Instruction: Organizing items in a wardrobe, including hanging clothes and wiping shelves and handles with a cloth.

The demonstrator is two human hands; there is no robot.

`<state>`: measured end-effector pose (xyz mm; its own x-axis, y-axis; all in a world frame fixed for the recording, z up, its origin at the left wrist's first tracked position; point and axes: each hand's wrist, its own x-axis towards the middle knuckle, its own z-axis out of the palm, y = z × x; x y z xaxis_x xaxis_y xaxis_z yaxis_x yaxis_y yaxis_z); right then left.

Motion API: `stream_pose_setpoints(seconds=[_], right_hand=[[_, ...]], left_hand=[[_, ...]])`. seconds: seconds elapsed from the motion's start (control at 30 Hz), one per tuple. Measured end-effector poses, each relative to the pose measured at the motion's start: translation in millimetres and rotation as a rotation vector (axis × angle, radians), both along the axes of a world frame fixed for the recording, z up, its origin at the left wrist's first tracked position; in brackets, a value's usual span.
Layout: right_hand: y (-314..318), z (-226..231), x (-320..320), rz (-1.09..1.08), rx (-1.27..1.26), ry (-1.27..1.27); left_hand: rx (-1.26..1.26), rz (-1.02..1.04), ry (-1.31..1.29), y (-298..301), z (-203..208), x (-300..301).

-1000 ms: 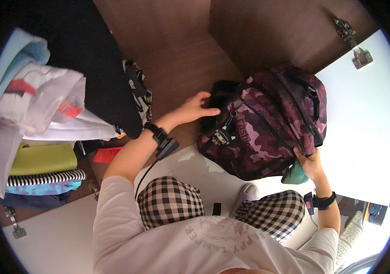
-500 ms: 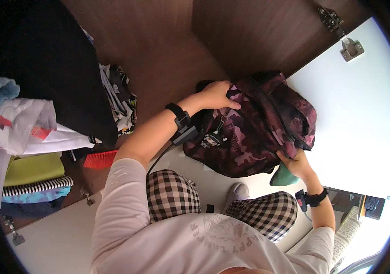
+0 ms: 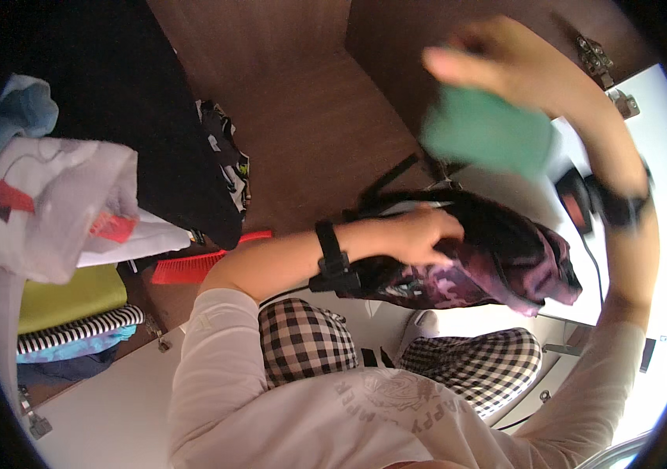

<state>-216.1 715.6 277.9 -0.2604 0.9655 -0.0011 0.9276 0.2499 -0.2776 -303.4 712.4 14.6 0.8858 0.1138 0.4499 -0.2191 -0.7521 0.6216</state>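
A dark backpack (image 3: 497, 266) with a pink and maroon camouflage pattern lies across the front of the cabinet, above my knees. My left hand (image 3: 427, 234) is closed on the top edge of its opening, where the black lining shows. My right hand (image 3: 497, 62) is raised above the backpack at the upper right, smeared by motion. A smooth green thing (image 3: 493, 133) hangs under the right hand and appears gripped in it; its kind is too blurred to tell. Both wrists carry black straps with small devices.
A brown wooden cabinet floor (image 3: 302, 133) stretches behind the backpack. Black clothing (image 3: 122, 117), folded clothes (image 3: 75, 305) and a red brush (image 3: 193, 266) are at the left. White doors on metal hinges (image 3: 595, 59) stand at both sides. My knees (image 3: 306, 336) are below.
My right hand has left the backpack's edge and swung up with the green thing. My left hand has moved right along the backpack, whose opening now faces up and lies lower.
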Motion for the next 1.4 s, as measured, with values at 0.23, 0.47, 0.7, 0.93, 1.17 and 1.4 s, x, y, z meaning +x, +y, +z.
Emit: stream_pose_setpoints(seconds=[0.23,0.47,0.7,0.93,1.17,1.4], right_hand=[[224,-143,36,-0.235,-0.333,-0.245],[262,-315,118,-0.396,-0.117,-0.285],[205,-361,12,-0.07,-0.211,-0.163],[213,-379,-48,0.768,-0.191,-0.179],[396,-356,44,-0.681,-0.067,0.118],[442,-340,-65,-0.207,-0.2,-0.032]], left_hand=[[0.136,-0.167,-0.003,-31,3,21],[0.181,-0.237,0.257,-24,22,38],[0.152,-0.371,0.314,4,27,38],[0.135,-0.206,-0.023,55,16,33],[-0.12,-0.315,0.061,78,7,22],[-0.197,-0.196,-0.138,123,13,-13]])
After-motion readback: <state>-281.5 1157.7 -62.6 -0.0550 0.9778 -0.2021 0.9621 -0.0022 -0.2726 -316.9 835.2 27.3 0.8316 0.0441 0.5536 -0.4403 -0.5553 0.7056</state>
